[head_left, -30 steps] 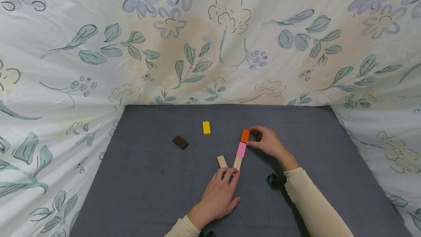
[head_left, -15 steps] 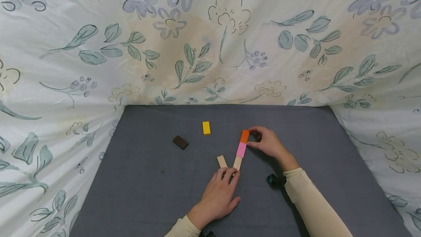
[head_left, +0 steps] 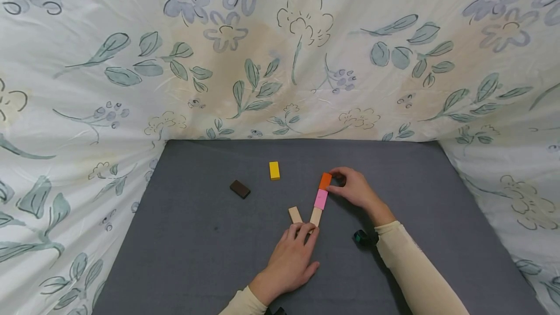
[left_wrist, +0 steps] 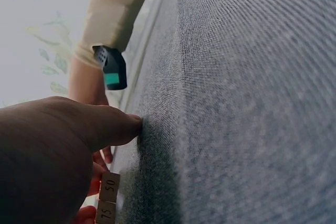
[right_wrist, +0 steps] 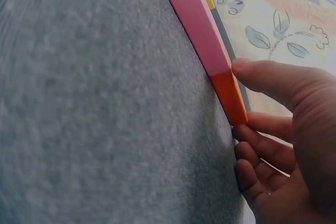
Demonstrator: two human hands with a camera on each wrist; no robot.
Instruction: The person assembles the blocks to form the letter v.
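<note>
In the head view, an orange block [head_left: 325, 181] ends a row on the cloth. A pink block [head_left: 321, 199] and a plain wooden block [head_left: 315, 216] continue it toward the person. My right hand [head_left: 356, 189] pinches the orange block between thumb and index finger; in the right wrist view the thumb [right_wrist: 262, 74] lies near the joint with the pink block. My left hand [head_left: 290, 259] rests its fingertips on the near end of this wooden block and a second wooden block [head_left: 295, 215], which angles away leftward. Those near ends are hidden under the fingers.
A yellow block [head_left: 274, 170] and a dark brown block [head_left: 240, 189] lie apart on the grey cloth [head_left: 183, 247], left of the row. Floral fabric [head_left: 262, 86] hangs behind and at both sides. Each wrist carries a black device [head_left: 362, 238]. Printed numbers show on two block ends [left_wrist: 109, 186].
The right thumb has shifted slightly up and left along the orange block, and the right forearm has edged left. The left hand and the loose blocks have stayed put.
</note>
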